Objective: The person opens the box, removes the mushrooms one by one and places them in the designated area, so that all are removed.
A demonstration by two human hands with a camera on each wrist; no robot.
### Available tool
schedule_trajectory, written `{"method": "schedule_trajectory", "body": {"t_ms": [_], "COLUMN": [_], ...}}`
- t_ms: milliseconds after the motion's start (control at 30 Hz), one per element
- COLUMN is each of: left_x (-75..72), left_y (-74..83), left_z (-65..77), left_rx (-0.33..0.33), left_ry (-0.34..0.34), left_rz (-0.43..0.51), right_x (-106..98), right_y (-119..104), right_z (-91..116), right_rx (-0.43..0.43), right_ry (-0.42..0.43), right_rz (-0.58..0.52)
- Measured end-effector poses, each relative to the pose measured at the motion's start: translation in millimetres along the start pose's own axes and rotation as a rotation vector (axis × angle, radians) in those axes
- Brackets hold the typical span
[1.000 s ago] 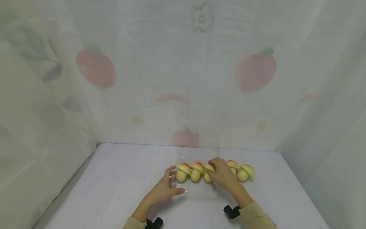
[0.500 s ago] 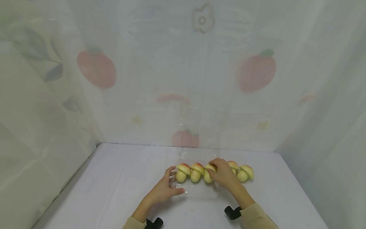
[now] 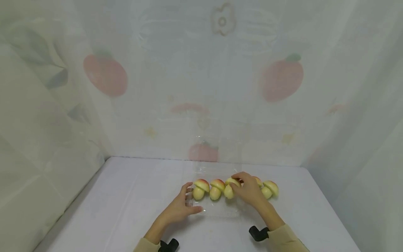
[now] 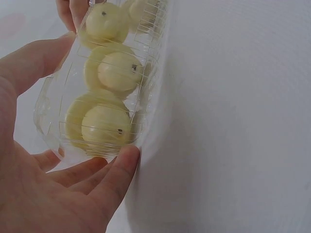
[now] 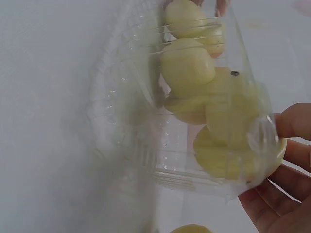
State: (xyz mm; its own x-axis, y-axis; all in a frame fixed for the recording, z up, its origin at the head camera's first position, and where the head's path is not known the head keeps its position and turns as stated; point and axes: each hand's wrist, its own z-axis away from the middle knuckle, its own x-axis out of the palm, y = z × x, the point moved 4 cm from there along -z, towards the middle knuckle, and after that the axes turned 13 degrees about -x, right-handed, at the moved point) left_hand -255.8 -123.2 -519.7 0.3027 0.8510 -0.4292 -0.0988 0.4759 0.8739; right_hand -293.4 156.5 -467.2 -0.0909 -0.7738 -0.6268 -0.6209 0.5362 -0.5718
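One yellow mushroom-shaped piece (image 3: 228,191) is pinched by the right hand (image 3: 251,191) between thumb and fingers; the clear container (image 3: 220,210) is gripped by the left hand (image 3: 180,209), two similar pieces (image 3: 215,193) held inside beside its fingers.

Muted diffuse light, soft shadows, glints on the clear container (image 5: 172,150).

Head view high; wrist views close.
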Motion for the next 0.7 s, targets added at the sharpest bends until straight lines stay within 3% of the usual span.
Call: {"method": "schedule_trajectory", "body": {"t_ms": [500,700], "left_x": [0.7,0.4], "left_y": [1.2,-0.9], "left_z": [-0.4,-2.2], "left_rx": [-0.005,-0.007], "left_ry": [0.004,0.020], "left_rz": [-0.011,-0.023], "right_x": [-27,-38], "right_y": [-6,-7], "right_z": [8,11], "right_rx": [0.034,0.008], "right_ry": [0.043,0.070], "right_rz": [0.006,0.014]}}
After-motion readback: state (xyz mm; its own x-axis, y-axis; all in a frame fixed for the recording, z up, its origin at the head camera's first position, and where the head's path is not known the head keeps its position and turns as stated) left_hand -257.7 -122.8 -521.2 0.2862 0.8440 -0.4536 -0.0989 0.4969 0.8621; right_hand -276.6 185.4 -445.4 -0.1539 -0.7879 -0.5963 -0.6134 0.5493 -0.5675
